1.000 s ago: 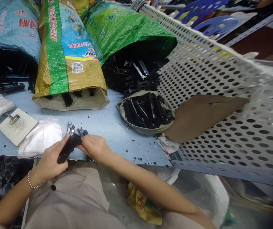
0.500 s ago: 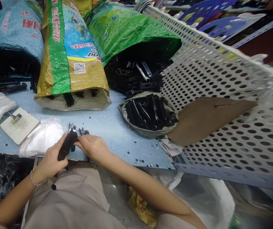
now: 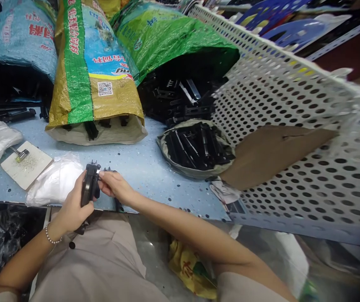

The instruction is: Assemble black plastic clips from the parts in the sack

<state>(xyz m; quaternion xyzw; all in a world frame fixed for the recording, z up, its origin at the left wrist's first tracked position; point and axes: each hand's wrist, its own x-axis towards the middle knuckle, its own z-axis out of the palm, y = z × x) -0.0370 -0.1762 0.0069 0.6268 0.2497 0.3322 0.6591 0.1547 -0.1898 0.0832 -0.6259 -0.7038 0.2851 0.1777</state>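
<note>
My left hand (image 3: 75,209) is wrapped round a long black plastic part (image 3: 88,186), held upright at the table's front edge. Small prongs stick out of the part's top end. Against its upper right side, the fingers of my right hand (image 3: 117,185) are pinched together; whatever is between them is too small to make out. Another dark piece (image 3: 118,205) shows under my right wrist, mostly hidden. A bundle of white plastic bags (image 3: 55,180) lies just left of my left hand.
Behind stand a blue sack (image 3: 19,42), a gold sack (image 3: 117,100) and a green sack (image 3: 180,46), with black parts at their mouths. A round cloth bag (image 3: 195,173) of black parts sits right of centre. A perforated white panel (image 3: 308,100) borders the right. A small board (image 3: 25,170) lies left.
My left hand has turned the black part more upright, showing a different side. My right hand has shifted slightly left and up, its fingers now at the part's upper edge.
</note>
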